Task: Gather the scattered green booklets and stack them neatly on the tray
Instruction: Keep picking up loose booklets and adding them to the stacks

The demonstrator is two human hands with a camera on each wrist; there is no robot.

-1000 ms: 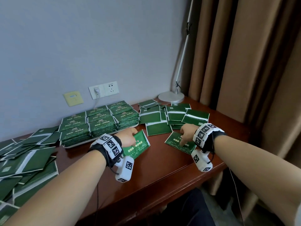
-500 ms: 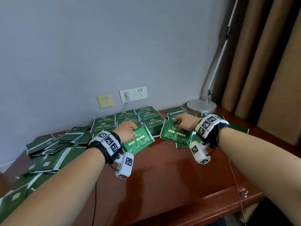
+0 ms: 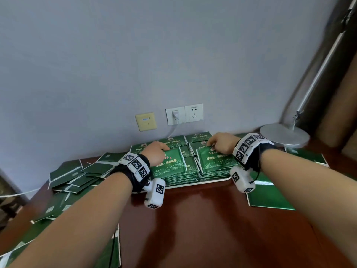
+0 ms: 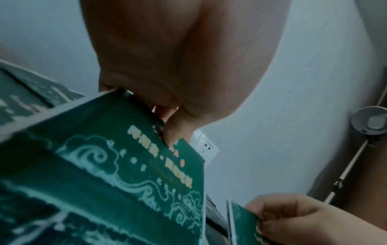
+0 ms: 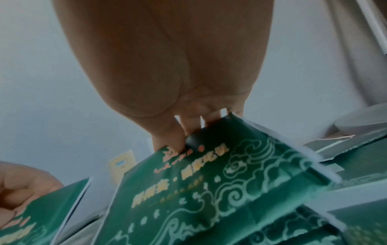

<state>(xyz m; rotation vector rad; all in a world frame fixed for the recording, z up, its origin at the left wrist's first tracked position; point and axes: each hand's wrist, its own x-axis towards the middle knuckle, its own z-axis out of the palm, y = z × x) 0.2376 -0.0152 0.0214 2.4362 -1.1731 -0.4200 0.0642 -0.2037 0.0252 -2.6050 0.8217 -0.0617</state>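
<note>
Now | left hand (image 3: 155, 154) pinching glossy green paper booklet (image 3: 170, 164), right hand (image 3: 222, 145) pinching another (image 3: 216, 160), both over stacks on white tray (image 3: 218, 180) | risk: uneven release skewing stacks

**Bare forearms, tagged wristbands**

Both forearms are bare, with no sleeves showing. Each wrist carries a black fabric strap (image 3: 255, 155) faced with a curved row of white blocks printed with black square-patterned tags: left wristband (image 3: 136, 165), right wristband (image 3: 246, 147). Below each band hangs a rounded white camera pod bearing the same kind of tag, the left pod (image 3: 155, 192) and the right pod (image 3: 242, 179). A thin black cable (image 3: 257, 175) loops beside the right pod.
</note>
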